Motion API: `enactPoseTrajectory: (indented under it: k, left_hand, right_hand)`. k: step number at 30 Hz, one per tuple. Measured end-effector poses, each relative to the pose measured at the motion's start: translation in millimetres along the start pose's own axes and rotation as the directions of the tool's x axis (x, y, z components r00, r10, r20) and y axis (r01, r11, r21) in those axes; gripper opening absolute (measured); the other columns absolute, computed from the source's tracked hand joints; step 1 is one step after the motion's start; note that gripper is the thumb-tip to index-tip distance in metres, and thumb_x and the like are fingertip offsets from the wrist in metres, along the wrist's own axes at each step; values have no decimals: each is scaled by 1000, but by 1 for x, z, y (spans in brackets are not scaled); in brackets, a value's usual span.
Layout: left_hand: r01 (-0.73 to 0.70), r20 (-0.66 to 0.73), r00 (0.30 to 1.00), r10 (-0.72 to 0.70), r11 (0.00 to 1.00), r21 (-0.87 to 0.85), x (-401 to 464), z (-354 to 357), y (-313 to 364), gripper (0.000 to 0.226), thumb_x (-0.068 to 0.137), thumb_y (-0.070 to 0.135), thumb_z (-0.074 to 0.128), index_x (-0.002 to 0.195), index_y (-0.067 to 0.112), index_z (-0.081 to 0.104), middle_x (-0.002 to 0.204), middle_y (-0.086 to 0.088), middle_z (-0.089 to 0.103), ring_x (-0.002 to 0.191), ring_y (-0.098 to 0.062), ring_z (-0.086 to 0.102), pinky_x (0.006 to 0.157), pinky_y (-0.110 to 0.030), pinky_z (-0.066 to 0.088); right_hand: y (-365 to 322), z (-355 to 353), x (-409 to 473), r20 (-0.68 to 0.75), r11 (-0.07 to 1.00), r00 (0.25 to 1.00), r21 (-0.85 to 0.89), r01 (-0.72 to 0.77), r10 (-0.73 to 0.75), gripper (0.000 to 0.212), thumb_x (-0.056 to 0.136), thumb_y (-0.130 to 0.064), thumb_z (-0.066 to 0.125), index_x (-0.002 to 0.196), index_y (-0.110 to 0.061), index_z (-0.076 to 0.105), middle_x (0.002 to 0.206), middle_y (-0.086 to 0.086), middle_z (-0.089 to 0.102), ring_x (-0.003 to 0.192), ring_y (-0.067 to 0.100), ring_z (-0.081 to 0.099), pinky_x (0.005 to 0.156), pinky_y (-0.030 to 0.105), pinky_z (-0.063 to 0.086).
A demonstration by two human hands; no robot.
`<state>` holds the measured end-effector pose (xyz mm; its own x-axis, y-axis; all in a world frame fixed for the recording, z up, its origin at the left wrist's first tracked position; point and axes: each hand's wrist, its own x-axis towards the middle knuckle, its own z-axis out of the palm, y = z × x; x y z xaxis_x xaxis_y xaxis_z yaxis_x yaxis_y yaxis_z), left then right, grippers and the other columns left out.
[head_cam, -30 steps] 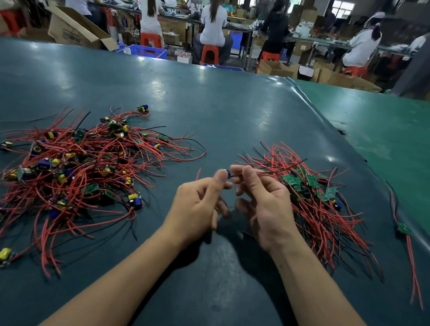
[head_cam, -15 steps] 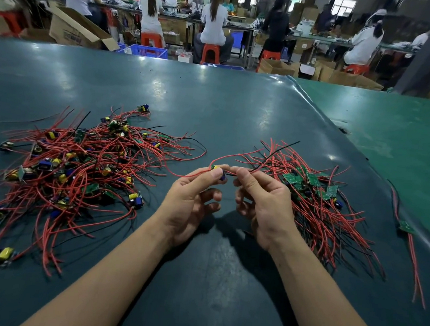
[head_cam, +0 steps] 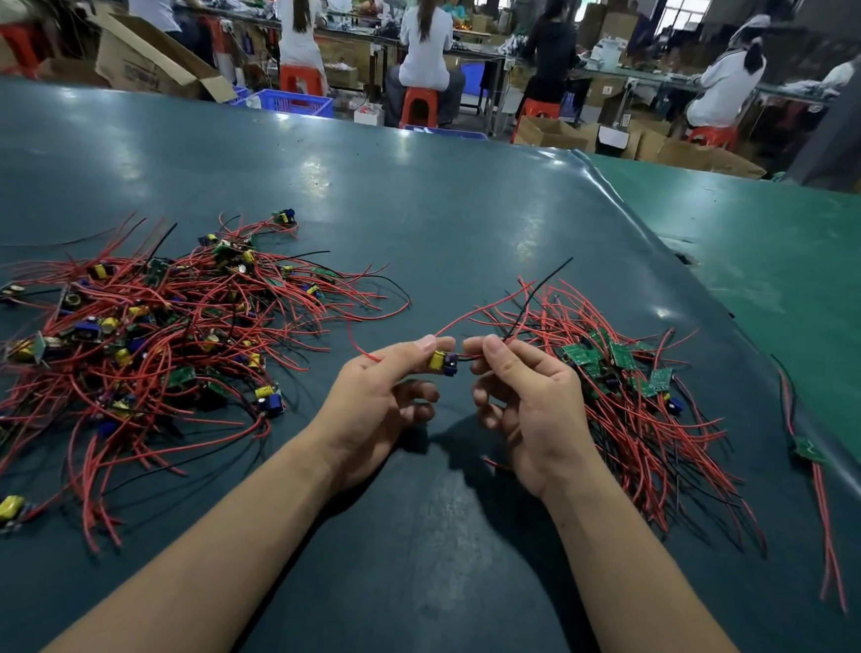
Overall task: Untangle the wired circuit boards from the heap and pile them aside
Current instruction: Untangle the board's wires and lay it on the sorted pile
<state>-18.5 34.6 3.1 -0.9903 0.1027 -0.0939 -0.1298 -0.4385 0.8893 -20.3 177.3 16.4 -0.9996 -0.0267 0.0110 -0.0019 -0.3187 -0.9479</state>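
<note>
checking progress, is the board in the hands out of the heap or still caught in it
Out. The board, pinched between left hand and right hand, is above bare table, its wires clear of the heap.

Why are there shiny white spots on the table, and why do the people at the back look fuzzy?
Head view: ceiling lights glare off the glossy table mat; the workers behind are far away and slightly blurred; the hands cast a dark shadow on the mat.
</note>
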Motion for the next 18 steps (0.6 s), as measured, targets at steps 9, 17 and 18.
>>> enactPoseTrajectory:
  k: [9,17,18]
  left_hand:
    - [-55,-122,992,38,989,-140,3,-2,4,6,92,10,59,91,11,65,69,-1,68,56,-12,64,53,-20,52]
    - [-112,-43,993,106,977,-179,4,-3,1,25,67,9,72,90,9,62,73,-3,70,60,-12,66,62,-20,56]
    - [-110,-38,994,106,982,-154,4,-4,0,28,66,6,73,91,9,63,75,-4,70,61,-13,66,62,-20,56]
  right_hand:
    - [3,0,1,-18,1000,1000,-20,-3,2,11,89,-13,65,83,-12,74,71,2,70,52,10,54,39,18,36]
    - [4,-1,3,-33,1000,999,1,-24,24,6,88,-9,68,83,-12,68,74,6,73,52,10,58,39,18,40]
    - [4,-2,3,-31,1000,999,3,-22,22,5,88,-10,69,83,-12,68,74,6,72,53,11,59,39,18,40]
